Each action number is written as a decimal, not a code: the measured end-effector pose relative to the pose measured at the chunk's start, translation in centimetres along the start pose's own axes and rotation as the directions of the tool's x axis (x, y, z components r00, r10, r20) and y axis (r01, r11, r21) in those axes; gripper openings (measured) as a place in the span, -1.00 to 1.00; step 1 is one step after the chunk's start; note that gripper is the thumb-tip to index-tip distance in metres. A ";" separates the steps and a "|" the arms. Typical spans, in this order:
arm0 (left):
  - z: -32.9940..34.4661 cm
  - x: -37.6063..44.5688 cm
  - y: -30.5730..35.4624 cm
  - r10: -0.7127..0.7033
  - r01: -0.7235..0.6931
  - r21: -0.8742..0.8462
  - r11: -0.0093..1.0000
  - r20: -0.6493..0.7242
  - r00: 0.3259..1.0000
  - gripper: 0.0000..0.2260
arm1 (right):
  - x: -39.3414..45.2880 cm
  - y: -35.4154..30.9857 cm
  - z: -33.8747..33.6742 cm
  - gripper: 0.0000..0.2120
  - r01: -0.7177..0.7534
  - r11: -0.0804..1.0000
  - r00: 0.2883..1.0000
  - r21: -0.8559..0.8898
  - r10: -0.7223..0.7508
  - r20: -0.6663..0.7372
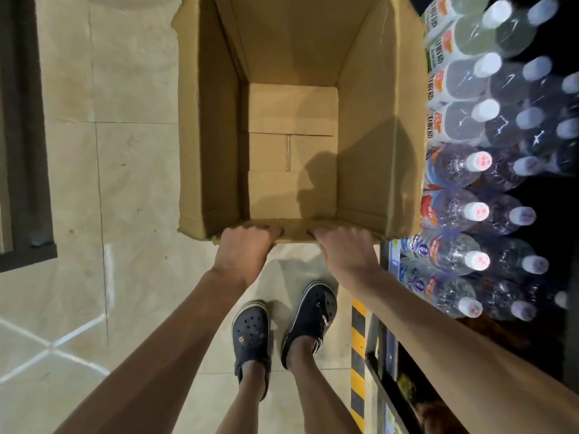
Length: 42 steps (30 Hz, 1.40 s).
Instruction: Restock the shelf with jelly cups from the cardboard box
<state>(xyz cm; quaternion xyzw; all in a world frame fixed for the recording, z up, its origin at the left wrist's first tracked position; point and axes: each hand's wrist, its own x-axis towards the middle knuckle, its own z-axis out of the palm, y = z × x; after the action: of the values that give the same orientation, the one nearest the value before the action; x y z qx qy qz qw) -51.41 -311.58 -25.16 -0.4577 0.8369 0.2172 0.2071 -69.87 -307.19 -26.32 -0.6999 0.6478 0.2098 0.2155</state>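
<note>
Down at the far left, a dark panel [22, 136] runs along the edge of the tiled floor [125, 183]. Next comes the cardboard box [216, 126], open at the top and seen from above, its flaps standing up; it sits over the floor just beside the shelf [388, 355] on the right. Its inside shows only the bare bottom flaps with a strip of tape across the seam, and no jelly cups can be seen in it.

The person's left hand [246, 249] grips the near rim of the box, fingers curled over the edge toward the left half of that rim. The right hand [346, 249] grips the same rim a little to the right, fingers likewise hooked over the cardboard. Both forearms reach forward from the bottom corners of the view.

Below the hands, two feet in dark clogs [250, 330] stand on the floor, the right foot slightly ahead of the left. A strip of yellow and black tape [358, 333] runs along the floor at the foot of the shelf.

At the right, the shelf carries rows of clear bottles [470, 211] with white caps, some with red and blue labels near the front edge, others with white and green labels toward the far end.
</note>
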 end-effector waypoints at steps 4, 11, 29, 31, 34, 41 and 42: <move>0.8 0.4 -0.8 -0.001 0.002 0.043 0.999 -0.027 1.000 -0.66 | 0.2 0.5 -0.6 -0.76 0.091 0.995 0.995 0.052 -0.093 0.041; 1.0 0.6 -1.0 0.028 -0.026 0.034 0.999 -0.053 0.998 -0.71 | -0.6 0.6 -0.7 -0.59 0.136 0.986 0.991 0.095 -0.134 -0.023; 2.3 0.8 -1.9 0.091 -0.087 0.057 0.995 -0.060 0.994 -0.75 | 0.1 0.8 1.3 -0.66 0.171 0.985 0.971 0.021 -0.165 -0.172; 2.3 0.7 -1.7 0.068 -0.067 0.036 0.997 -0.036 0.997 -0.77 | 0.0 0.7 1.1 -0.70 0.147 0.986 0.980 0.075 -0.135 -0.147; 2.3 0.4 -1.6 0.078 -0.078 0.006 0.997 -0.042 0.996 -0.82 | -0.4 0.4 0.4 -0.79 0.113 0.990 0.993 0.086 -0.111 -0.030; -1.6 -0.2 -0.7 0.047 -0.048 -0.003 0.999 0.192 0.980 -0.56 | -0.8 -1.2 -2.4 -0.52 0.028 0.992 0.998 0.121 -0.035 0.056; -2.5 -0.5 -0.7 0.052 -0.050 -0.015 0.999 0.204 0.978 -0.51 | -1.0 -1.6 -2.7 -0.41 0.022 0.986 0.999 0.165 -0.026 0.022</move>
<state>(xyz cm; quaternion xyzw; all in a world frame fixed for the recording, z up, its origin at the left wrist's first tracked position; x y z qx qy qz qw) -50.92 -312.90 -22.97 -0.4123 0.8218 0.2722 0.2840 -68.36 -307.81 -23.45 -0.6850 0.6516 0.1616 0.2829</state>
